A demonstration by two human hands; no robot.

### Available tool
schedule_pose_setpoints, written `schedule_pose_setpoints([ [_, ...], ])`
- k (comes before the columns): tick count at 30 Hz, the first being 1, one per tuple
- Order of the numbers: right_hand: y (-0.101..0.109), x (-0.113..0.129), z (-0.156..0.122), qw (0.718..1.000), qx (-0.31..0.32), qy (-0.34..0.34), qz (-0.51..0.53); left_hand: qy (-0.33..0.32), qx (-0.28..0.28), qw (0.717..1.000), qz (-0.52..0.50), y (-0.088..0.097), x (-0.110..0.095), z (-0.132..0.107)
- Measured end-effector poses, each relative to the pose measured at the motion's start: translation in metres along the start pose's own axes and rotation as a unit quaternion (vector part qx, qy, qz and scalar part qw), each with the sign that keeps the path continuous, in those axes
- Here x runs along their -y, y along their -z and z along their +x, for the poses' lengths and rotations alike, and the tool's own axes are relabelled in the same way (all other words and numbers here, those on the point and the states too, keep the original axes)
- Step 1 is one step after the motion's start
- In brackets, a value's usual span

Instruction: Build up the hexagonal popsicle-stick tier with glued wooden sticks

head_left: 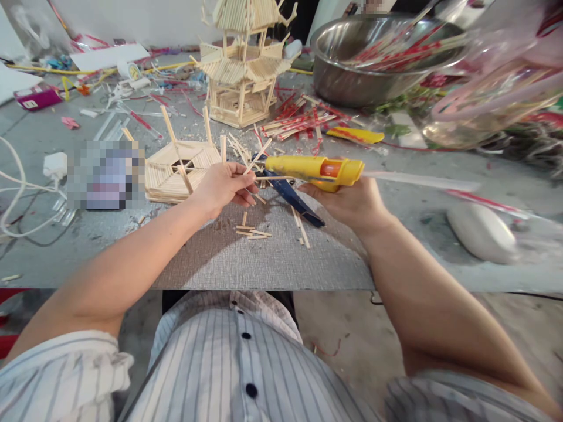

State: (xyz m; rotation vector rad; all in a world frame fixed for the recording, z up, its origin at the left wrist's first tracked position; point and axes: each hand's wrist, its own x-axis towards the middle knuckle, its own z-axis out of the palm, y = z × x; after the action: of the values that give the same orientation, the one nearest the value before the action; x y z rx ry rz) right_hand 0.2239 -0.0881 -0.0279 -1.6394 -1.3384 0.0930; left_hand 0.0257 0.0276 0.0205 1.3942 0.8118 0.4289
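My right hand (347, 202) grips a yellow glue gun (314, 170), its nozzle pointing left. My left hand (224, 186) pinches a thin wooden stick (258, 157) and holds its end at the gun's nozzle. Both hands hover over a grey textured mat (264, 258). Several short cut sticks (253, 232) lie on the mat below my left hand. A hexagonal stick roof panel (169, 170) with upright sticks rests just left of my left hand. A blue tool (294, 202) lies under the gun.
A stick-built pagoda model (241, 64) stands at the back centre. A steel bowl (352, 76) of red and tan sticks sits at the back right, beside a clear plastic jar (492, 88). A white oval object (481, 231) lies right. Cables and a white plug (55, 167) lie left.
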Motion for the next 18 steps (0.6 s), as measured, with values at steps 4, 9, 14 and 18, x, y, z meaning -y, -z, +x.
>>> schedule_pose_setpoints([
  [4, -0.002, -0.006, 0.001, 1.0, -0.002, 0.021, 0.013, -0.004, 0.001, 1.0, -0.001, 0.0, 0.0, 0.0],
  [9, -0.004, -0.014, 0.002, 1.0, 0.01, 0.018, 0.022, -0.004, 0.0, 1.0, 0.002, 0.0, 0.0, 0.0],
  [14, -0.004, -0.016, 0.002, 1.0, 0.011, 0.018, 0.021, -0.004, 0.001, 1.0, 0.001, 0.0, 0.0, 0.0],
  [18, -0.001, -0.011, 0.003, 1.0, -0.002, 0.017, 0.021, -0.003, 0.002, 1.0, 0.002, 0.001, 0.001, 0.0],
])
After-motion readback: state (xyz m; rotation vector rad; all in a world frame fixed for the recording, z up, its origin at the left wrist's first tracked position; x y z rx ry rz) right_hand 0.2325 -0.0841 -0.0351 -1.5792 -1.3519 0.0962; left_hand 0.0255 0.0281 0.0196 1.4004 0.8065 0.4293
